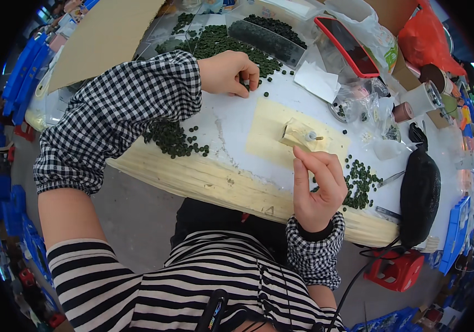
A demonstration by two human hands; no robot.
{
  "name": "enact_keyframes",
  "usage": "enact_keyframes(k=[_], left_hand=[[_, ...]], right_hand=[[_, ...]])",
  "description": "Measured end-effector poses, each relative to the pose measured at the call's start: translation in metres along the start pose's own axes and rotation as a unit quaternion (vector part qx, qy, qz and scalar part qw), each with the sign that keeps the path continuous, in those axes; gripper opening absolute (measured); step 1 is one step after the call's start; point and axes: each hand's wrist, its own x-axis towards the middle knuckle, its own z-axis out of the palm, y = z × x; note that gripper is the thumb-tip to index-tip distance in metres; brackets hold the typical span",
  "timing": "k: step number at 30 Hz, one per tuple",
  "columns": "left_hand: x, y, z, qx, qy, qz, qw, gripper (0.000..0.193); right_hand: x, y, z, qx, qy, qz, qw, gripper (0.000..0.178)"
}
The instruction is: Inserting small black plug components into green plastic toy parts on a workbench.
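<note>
My left hand point(228, 74) reaches to the near edge of a large pile of small dark green discs point(217, 41). Its fingers curl toward the thumb, with something dark showing between them; I cannot make out whether it is held. My right hand point(323, 185) is closed in a pinch, thumb and forefinger tips together, and whatever they hold is too small to see. Just beyond those fingertips, a small cream block point(295, 134) with a pale knob and a brass-coloured pin sits on a yellowish sheet point(264, 124).
Loose green discs point(361, 182) lie right of my right hand, another heap point(170, 138) below my left forearm. A clear bin point(267, 41) of discs, a red-cased phone point(347, 47) and white paper point(317, 80) stand behind. Tweezers point(392, 178) and a black padded bundle point(420, 191) lie right.
</note>
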Motion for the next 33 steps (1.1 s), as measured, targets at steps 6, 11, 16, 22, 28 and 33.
enact_keyframes(k=[6, 11, 16, 22, 28, 33], left_hand=[[0.000, 0.000, -0.001, 0.052, 0.054, 0.037, 0.996, 0.022], [-0.007, 0.012, 0.008, 0.073, 0.110, 0.104, 0.986, 0.021], [-0.007, 0.019, 0.022, 0.161, 0.092, 0.205, 0.961, 0.013], [0.004, 0.008, 0.015, 0.303, 0.122, 0.187, 0.927, 0.009], [-0.031, 0.019, -0.005, 0.240, 0.168, 0.167, 0.941, 0.008], [-0.099, 0.042, -0.002, 0.096, 0.034, 0.051, 0.994, 0.011]], right_hand=[[0.001, -0.001, 0.000, -0.003, -0.002, 0.002, 1.000, 0.025], [0.001, -0.001, 0.000, 0.001, 0.001, 0.002, 1.000, 0.025], [0.001, -0.002, -0.001, -0.001, -0.003, 0.001, 1.000, 0.026], [0.000, -0.001, 0.000, -0.001, -0.002, 0.006, 1.000, 0.025], [0.000, -0.003, -0.002, 0.000, 0.002, 0.007, 1.000, 0.025], [-0.001, 0.000, 0.001, -0.005, 0.010, -0.009, 1.000, 0.025]])
